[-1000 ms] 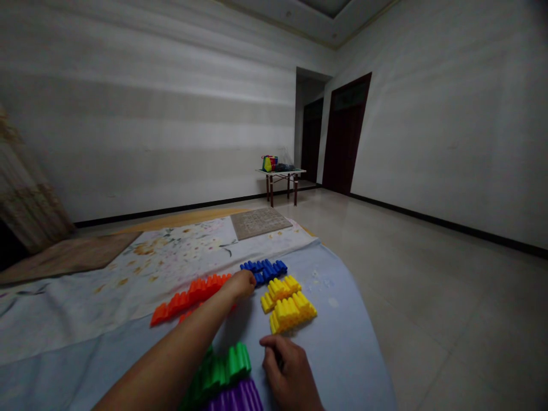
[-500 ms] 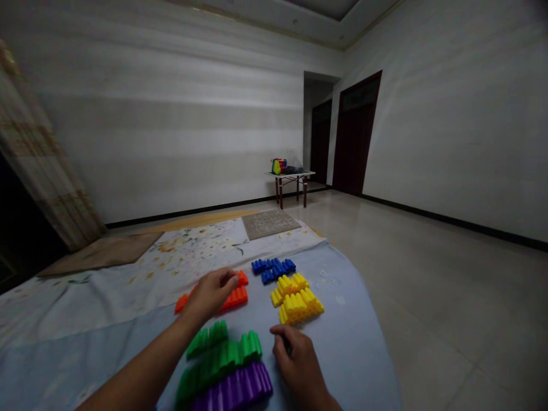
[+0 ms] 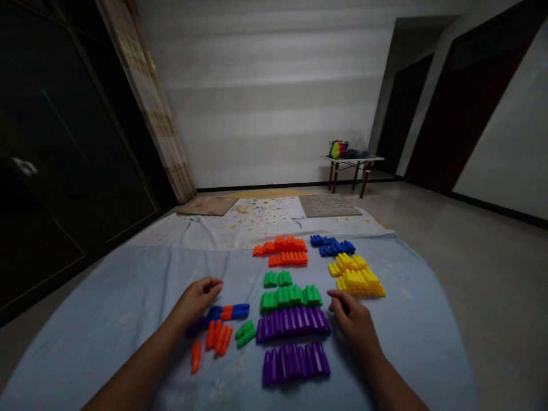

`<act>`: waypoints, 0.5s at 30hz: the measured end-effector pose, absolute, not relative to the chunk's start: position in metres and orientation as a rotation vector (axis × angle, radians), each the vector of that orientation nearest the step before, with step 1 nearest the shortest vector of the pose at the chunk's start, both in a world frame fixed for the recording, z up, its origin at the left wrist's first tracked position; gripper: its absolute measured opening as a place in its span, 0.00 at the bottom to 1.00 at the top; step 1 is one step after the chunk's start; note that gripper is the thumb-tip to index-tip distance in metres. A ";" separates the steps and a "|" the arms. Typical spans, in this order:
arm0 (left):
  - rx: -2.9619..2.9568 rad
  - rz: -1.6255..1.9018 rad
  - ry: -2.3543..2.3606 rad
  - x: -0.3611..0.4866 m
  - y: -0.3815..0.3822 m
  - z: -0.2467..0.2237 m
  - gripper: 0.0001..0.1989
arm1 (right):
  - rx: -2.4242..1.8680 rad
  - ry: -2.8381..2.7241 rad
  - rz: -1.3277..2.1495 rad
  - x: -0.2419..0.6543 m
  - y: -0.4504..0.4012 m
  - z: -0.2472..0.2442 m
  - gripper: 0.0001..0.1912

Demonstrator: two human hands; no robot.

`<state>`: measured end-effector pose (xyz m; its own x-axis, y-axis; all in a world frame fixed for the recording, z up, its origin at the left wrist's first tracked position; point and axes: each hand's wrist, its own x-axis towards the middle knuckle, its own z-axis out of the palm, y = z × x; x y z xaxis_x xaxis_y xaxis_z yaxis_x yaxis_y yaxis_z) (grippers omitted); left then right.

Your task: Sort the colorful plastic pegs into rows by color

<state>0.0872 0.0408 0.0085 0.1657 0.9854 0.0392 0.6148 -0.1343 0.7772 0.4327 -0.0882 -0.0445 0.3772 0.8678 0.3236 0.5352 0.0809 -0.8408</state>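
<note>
My left hand [image 3: 197, 299] hovers at the left of a loose pile, its fingers curled together and nothing visible in them. Close to it lie blue plastic bullet-shaped pieces [image 3: 241, 310], loose orange pieces [image 3: 222, 339], a loose green pair [image 3: 245, 333] and a dark purple piece [image 3: 196, 326] partly behind the wrist. My right hand [image 3: 353, 322] is closed beside the right end of the purple rows [image 3: 295, 324]; what its fingers hold, if anything, is hidden. Beyond the purple rows are rows of green pieces [image 3: 291, 297].
Orange rows [image 3: 288, 258], a blue group [image 3: 336, 248] and stacked yellow pieces [image 3: 359, 281] sit farther back on the light blue cloth [image 3: 141, 279]. Two mats, one brown [image 3: 208, 206] and one grey [image 3: 329, 206], lie at the far edge. A small table [image 3: 353, 158] holding bags stands by the wall.
The view has swung left, bringing the loose pile into sight. My left hand has left the orange rows and come back to the near left. My right hand stays closed near the rows.
</note>
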 end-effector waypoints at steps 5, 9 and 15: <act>1.829 0.619 1.493 0.081 0.018 0.001 0.22 | -1.602 -1.282 0.433 0.433 -0.089 -0.044 0.19; 1.946 0.583 1.510 0.100 0.008 0.003 0.18 | -1.608 -1.271 0.464 0.433 -0.090 -0.045 0.20; 2.080 0.552 1.370 0.125 0.009 0.007 0.13 | -1.626 -1.263 0.462 0.436 -0.089 -0.047 0.21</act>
<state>0.1248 0.0088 0.0069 0.3864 0.9220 0.0237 0.6810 -0.3025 0.6668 0.4357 -0.0887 -0.0466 0.3852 0.8860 0.2582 0.5099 0.0289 -0.8598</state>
